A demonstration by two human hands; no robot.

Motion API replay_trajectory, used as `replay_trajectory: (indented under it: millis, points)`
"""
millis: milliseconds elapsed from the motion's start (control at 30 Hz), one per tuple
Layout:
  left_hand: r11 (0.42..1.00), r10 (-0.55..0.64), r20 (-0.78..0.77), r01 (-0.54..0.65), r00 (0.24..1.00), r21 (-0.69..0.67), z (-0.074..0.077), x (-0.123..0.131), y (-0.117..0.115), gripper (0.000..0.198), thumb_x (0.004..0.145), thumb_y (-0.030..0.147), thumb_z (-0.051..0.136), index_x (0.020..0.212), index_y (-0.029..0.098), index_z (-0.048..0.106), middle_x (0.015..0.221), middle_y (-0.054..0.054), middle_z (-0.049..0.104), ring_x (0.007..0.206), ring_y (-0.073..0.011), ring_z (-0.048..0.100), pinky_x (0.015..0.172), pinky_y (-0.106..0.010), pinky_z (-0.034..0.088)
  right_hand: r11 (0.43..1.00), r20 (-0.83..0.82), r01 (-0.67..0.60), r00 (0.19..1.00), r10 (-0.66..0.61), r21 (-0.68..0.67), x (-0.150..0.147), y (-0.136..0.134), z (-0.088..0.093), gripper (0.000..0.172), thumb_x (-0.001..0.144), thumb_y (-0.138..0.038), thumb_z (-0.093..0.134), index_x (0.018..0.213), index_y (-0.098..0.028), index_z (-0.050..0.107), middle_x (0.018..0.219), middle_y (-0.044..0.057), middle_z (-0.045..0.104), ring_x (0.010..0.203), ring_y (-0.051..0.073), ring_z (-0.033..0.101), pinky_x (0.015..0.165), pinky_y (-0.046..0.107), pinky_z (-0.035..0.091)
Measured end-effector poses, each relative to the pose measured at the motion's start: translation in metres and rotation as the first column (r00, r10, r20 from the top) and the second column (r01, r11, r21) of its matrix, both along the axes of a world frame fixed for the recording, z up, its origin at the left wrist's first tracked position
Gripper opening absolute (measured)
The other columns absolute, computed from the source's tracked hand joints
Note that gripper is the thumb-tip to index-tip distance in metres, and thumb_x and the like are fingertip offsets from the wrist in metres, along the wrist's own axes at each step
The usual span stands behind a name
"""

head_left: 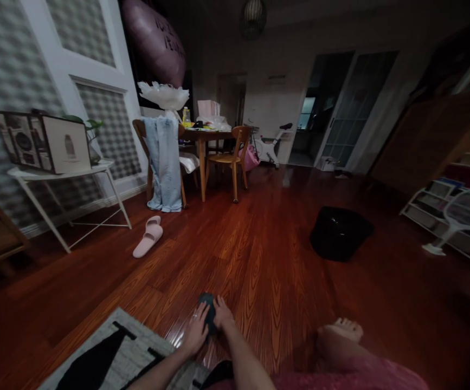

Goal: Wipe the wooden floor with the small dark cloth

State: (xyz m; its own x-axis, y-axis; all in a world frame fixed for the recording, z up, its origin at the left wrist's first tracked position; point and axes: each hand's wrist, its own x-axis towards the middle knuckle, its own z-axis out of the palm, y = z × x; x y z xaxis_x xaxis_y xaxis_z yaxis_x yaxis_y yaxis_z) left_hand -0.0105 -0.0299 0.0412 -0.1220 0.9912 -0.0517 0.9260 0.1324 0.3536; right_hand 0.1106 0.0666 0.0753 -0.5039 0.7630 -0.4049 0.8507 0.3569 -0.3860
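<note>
A small dark teal bundle that looks like a folded cloth (206,299) is low in the middle of the head view, at the wooden floor. My left hand (197,326), with a ring on one finger, grips it from the left, fingers stretched forward over it. From the right, my right hand (222,314) holds the same cloth, its fingertips against the far right side. Both palms face down or inward, and their undersides are hidden. A grey and black patterned rug (96,338) lies just left of my forearms.
A bare foot (343,329) rests at the right. Ahead are a black bin-like container (338,233), pink slippers (148,238), a white side table (62,170) with a box, and wooden chairs (235,149) around a dining table. A white racket-shaped object (468,211) stands by a shelf.
</note>
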Motion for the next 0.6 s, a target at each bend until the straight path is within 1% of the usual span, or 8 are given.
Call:
replay_trajectory:
  millis: [67,133,200,267,333,400,500,600]
  points:
    - [0.999,-0.042,0.007,0.042,0.999,-0.011,-0.004,0.018,0.001,0.076,0.083,0.018,0.041,0.158,0.022,0.037,0.170,-0.007,0.035,0.158,-0.0229,0.029,0.130,-0.051,0.027,0.998,0.055,0.054,0.997,-0.054,0.017,0.015,0.005,0.000,0.084,0.079,-0.015,0.054,0.161,-0.015,0.035,0.173,0.012,0.021,0.159,0.022,0.019,0.127,0.042,0.030]
    - [0.998,-0.059,-0.001,0.059,0.998,-0.021,-0.005,0.030,0.004,0.075,0.084,0.019,0.040,0.159,0.021,0.035,0.171,-0.010,0.031,0.159,-0.0258,0.026,0.130,-0.056,0.024,0.995,0.114,0.102,0.988,-0.104,0.020,0.029,0.009,0.000,0.083,0.080,-0.016,0.054,0.161,-0.016,0.035,0.172,0.014,0.023,0.158,0.025,0.023,0.126,0.047,0.031]
    - [0.998,-0.062,-0.018,0.062,0.998,-0.027,-0.004,0.033,0.005,0.072,0.088,0.023,0.039,0.160,0.021,0.032,0.172,-0.010,0.027,0.160,-0.0266,0.024,0.130,-0.058,0.021,0.991,0.164,0.132,0.977,-0.132,0.012,0.039,0.010,-0.002,0.082,0.082,-0.017,0.054,0.162,-0.018,0.034,0.172,0.014,0.024,0.157,0.026,0.025,0.125,0.052,0.032]
    - [0.998,-0.057,-0.039,0.056,0.998,-0.032,-0.001,0.024,0.003,0.070,0.091,0.025,0.038,0.160,0.024,0.031,0.172,-0.007,0.027,0.160,-0.0253,0.024,0.131,-0.055,0.020,0.990,0.202,0.139,0.970,-0.135,-0.005,0.044,0.010,-0.002,0.081,0.083,-0.015,0.051,0.162,-0.018,0.032,0.172,0.014,0.022,0.158,0.026,0.025,0.124,0.053,0.033]
    - [0.999,-0.027,-0.065,0.025,0.998,-0.037,0.004,0.001,0.000,0.067,0.093,0.028,0.040,0.160,0.028,0.033,0.172,-0.004,0.029,0.160,-0.0236,0.024,0.132,-0.051,0.019,0.991,0.234,0.131,0.965,-0.120,-0.031,0.045,0.008,-0.002,0.080,0.085,-0.011,0.048,0.162,-0.017,0.031,0.173,0.013,0.019,0.158,0.025,0.023,0.125,0.051,0.033]
    - [0.998,0.047,-0.096,-0.050,0.994,-0.037,0.010,-0.034,-0.004,0.064,0.096,0.034,0.043,0.159,0.028,0.035,0.173,-0.006,0.030,0.159,-0.0241,0.025,0.132,-0.050,0.019,0.991,0.264,0.116,0.960,-0.097,-0.059,0.045,0.007,0.000,0.078,0.087,-0.008,0.045,0.163,-0.018,0.030,0.174,0.011,0.017,0.158,0.024,0.022,0.126,0.046,0.031]
    - [0.970,0.235,-0.160,-0.243,0.959,-0.031,0.018,-0.097,-0.012,0.065,0.094,0.048,0.060,0.152,0.025,0.045,0.169,-0.012,0.037,0.154,-0.0327,0.034,0.127,-0.065,0.026,0.992,0.295,0.090,0.954,-0.060,-0.090,0.044,0.006,0.002,0.074,0.093,-0.010,0.048,0.163,-0.020,0.029,0.175,0.010,0.015,0.160,0.024,0.019,0.128,0.045,0.028]
    - [0.917,0.382,-0.223,-0.398,0.897,-0.028,0.022,-0.147,-0.023,0.060,0.091,0.051,0.066,0.143,0.025,0.054,0.160,-0.012,0.047,0.145,-0.0336,0.045,0.120,-0.066,0.037,0.992,0.307,0.069,0.951,-0.033,-0.106,0.041,0.005,0.002,0.069,0.099,-0.023,0.058,0.162,-0.023,0.031,0.175,0.011,0.014,0.160,0.031,0.018,0.128,0.057,0.025]
